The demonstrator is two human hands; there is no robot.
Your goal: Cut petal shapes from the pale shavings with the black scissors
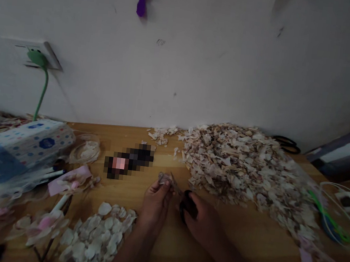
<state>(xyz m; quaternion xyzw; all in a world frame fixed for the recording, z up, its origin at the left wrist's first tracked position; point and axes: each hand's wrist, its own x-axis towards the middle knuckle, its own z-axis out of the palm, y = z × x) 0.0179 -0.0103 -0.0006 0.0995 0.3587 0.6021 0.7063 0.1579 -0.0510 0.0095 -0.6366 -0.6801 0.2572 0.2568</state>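
Between its thumb and fingers, my left hand [156,197] pinches a small pale petal [164,177] above the wooden table. My right hand [202,217] is closed around the black handles of a pair of scissors [188,207]. The scissor blades point up and left, close beside the petal and my left fingertips. Left of my left forearm lies a pile of rounded pale petals [98,238]. A much larger heap of dry petal scraps [231,163] spreads behind and to the right of my right hand.
A blue and white box [29,147] stands at the left among plastic bags and pink-centred flowers [44,225]. A pixelated object [129,161] lies behind my left hand. White and green cables [330,218] are at the right; the wall [183,64] borders the table's back.
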